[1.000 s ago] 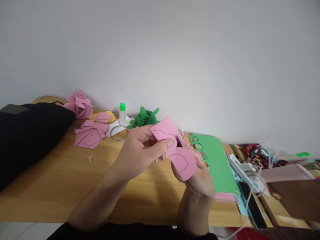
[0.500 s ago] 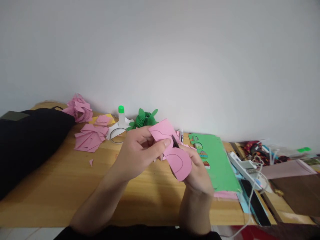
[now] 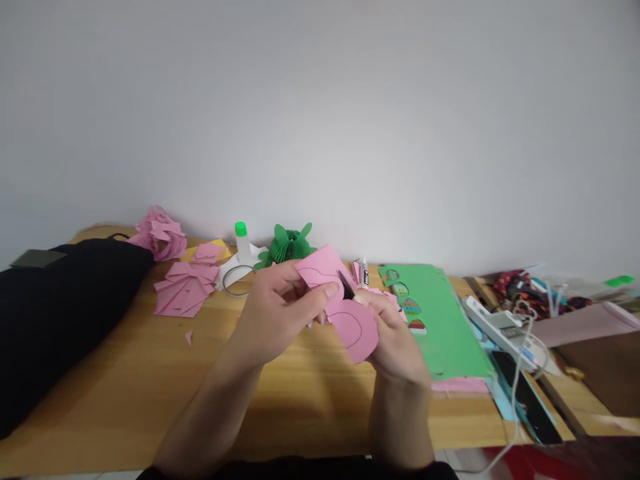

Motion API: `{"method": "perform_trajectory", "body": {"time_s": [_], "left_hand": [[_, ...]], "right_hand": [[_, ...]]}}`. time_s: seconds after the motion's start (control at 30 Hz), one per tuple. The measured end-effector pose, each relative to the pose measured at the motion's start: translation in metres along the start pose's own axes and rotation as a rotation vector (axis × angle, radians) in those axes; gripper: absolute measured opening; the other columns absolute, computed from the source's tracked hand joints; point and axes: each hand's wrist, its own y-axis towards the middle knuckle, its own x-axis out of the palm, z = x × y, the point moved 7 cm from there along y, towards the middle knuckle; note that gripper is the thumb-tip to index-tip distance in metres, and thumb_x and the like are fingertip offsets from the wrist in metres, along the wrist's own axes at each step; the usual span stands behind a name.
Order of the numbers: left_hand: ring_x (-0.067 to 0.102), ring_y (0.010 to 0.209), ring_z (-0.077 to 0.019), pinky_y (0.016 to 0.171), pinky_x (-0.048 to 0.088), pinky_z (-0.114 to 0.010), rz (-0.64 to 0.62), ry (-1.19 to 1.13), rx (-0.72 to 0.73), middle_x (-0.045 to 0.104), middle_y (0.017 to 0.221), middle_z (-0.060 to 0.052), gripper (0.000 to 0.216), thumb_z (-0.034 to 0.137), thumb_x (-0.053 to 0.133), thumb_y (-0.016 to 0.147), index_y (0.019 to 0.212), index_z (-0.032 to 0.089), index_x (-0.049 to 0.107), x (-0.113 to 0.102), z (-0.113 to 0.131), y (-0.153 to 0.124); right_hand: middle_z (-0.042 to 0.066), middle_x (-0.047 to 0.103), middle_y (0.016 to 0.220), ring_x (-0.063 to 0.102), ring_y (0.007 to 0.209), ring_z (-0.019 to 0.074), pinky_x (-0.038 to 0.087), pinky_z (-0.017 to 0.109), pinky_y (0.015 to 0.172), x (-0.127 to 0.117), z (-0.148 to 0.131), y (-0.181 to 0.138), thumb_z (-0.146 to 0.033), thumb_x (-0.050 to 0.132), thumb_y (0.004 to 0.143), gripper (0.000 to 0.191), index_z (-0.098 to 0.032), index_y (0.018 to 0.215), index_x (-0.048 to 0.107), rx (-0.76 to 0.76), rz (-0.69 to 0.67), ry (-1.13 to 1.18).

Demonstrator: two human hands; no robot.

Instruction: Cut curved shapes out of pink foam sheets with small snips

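Between thumb and fingers, my left hand (image 3: pixel 280 310) pinches a sheet of pink paper (image 3: pixel 354 333) marked with dark curved lines. My right hand (image 3: pixel 397 340) is closed on a pair of scissors; its handles are hidden by the hand and paper. The dark scissor blades (image 3: pixel 346 285) point up and left at the paper between its upper piece and the rounded lower flap. Both hands are raised over the wooden table (image 3: pixel 295 393). Behind them stands a green folded-paper figure (image 3: pixel 286 245).
Pink paper cutouts (image 3: pixel 183 290), a glue stick (image 3: pixel 242 241) and a metal ring (image 3: pixel 235 279) lie left of my hands. A black bag (image 3: pixel 75 313) covers the table's left side. To the right are a green board (image 3: pixel 440 333), a power strip (image 3: pixel 500 333) and a phone (image 3: pixel 527 400).
The scissor blades look slightly more upward-left against the paper, and the rounded flap has turned a little. My view has shifted slightly. Both hands keep their hold.
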Motion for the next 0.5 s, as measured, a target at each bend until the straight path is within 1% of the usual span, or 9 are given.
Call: {"method": "perform_trajectory", "body": {"time_s": [0.1, 0.23, 0.3, 0.37, 0.5], "left_hand": [[0.047, 0.041, -0.0059, 0.040, 0.038, -0.017, 0.014, -0.024, -0.009, 0.056, 0.046, 0.006, 0.014, 0.013, 0.064, 0.076, 0.063, 0.016, 0.064, -0.0010, -0.0005, -0.0007], [0.051, 0.045, -0.0084, 0.043, 0.043, -0.020, 0.044, 0.020, -0.020, 0.059, 0.051, 0.004, 0.013, 0.018, 0.063, 0.079, 0.066, 0.017, 0.067, -0.0039, -0.0029, -0.0009], [0.053, 0.047, -0.0098, 0.045, 0.045, -0.022, 0.061, 0.050, -0.006, 0.060, 0.053, 0.003, 0.015, 0.022, 0.063, 0.081, 0.067, 0.018, 0.067, -0.0057, -0.0042, -0.0011], [0.052, 0.047, -0.0096, 0.044, 0.044, -0.022, 0.065, 0.058, 0.010, 0.059, 0.052, 0.002, 0.018, 0.023, 0.063, 0.082, 0.065, 0.018, 0.067, -0.0063, -0.0050, -0.0014], [0.050, 0.044, -0.0079, 0.041, 0.041, -0.020, 0.059, 0.033, 0.027, 0.059, 0.051, 0.003, 0.017, 0.021, 0.064, 0.081, 0.065, 0.017, 0.066, -0.0046, -0.0034, -0.0010]], "right_hand": [[-0.007, 0.038, 0.046, 0.024, 0.036, 0.0077, 0.021, 0.021, 0.030, 0.0006, 0.0022, -0.0002, -0.067, 0.061, 0.083, 0.053, -0.022, 0.059, 0.048, 0.020, -0.014, 0.011], [-0.009, 0.034, 0.046, 0.021, 0.035, 0.0057, 0.018, 0.019, 0.032, 0.0053, 0.0037, -0.0013, -0.060, 0.059, 0.088, 0.049, -0.021, 0.062, 0.046, 0.029, -0.085, 0.090], [-0.010, 0.032, 0.046, 0.018, 0.035, 0.0046, 0.016, 0.018, 0.032, 0.0067, 0.0038, -0.0018, -0.058, 0.059, 0.090, 0.048, -0.021, 0.063, 0.045, 0.034, -0.098, 0.115], [-0.010, 0.031, 0.046, 0.016, 0.035, 0.0042, 0.015, 0.018, 0.032, 0.0074, 0.0041, -0.0020, -0.059, 0.059, 0.089, 0.048, -0.021, 0.063, 0.045, 0.043, -0.096, 0.114], [-0.010, 0.032, 0.046, 0.019, 0.036, 0.0052, 0.016, 0.018, 0.032, 0.0066, 0.0067, -0.0019, -0.062, 0.058, 0.088, 0.050, -0.021, 0.063, 0.045, 0.051, -0.072, 0.118]]}}
